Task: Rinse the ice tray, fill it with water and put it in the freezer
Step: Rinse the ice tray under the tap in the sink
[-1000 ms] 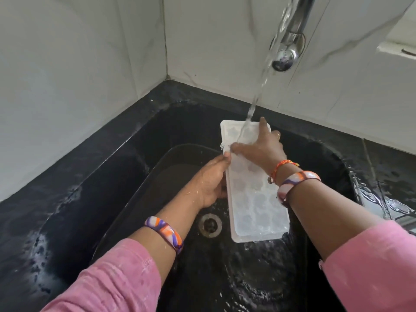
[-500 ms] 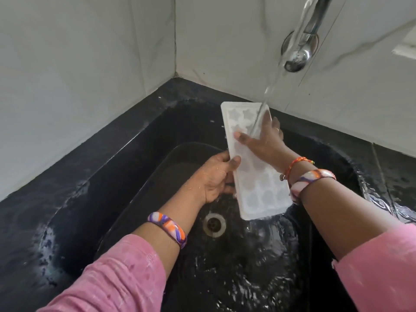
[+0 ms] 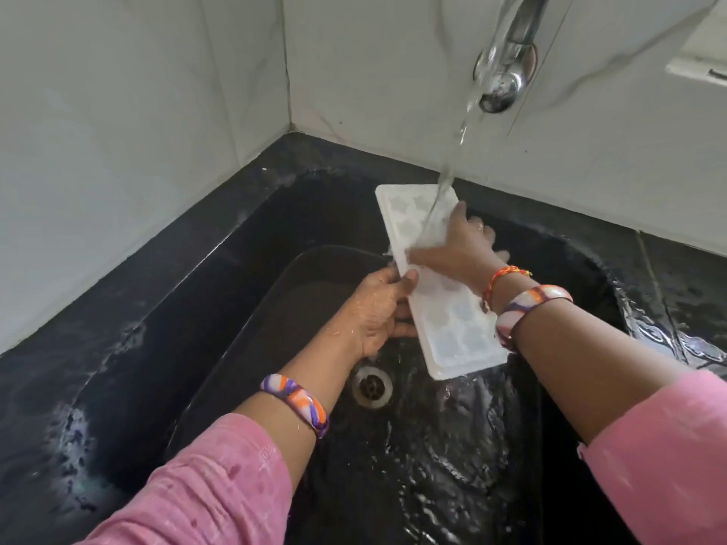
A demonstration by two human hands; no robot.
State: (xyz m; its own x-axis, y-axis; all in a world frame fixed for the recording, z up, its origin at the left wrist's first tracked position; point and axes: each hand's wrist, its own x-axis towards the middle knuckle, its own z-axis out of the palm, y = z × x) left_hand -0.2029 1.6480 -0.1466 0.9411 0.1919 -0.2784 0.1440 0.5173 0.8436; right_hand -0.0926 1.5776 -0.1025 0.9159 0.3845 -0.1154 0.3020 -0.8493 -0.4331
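Note:
A white ice tray (image 3: 452, 332) with shaped cells is held tilted over the black sink (image 3: 220, 293), its far end up under the running water (image 3: 452, 159). My left hand (image 3: 377, 308) grips the tray's left long edge near its middle. My right hand (image 3: 458, 249) lies flat across the tray's upper face, fingers spread and blurred, where the stream lands. The chrome tap (image 3: 503, 72) juts from the back wall above the tray.
The drain (image 3: 371, 387) sits just below the tray's near end. Water runs over the sink floor at the front right. A wet black counter (image 3: 684, 293) borders the sink on the right. White marble walls close off the left and the back.
The tray's far end has swung left and the tray sits steeper. My right hand has slid along the tray's face under the stream. My left hand keeps its hold on the edge.

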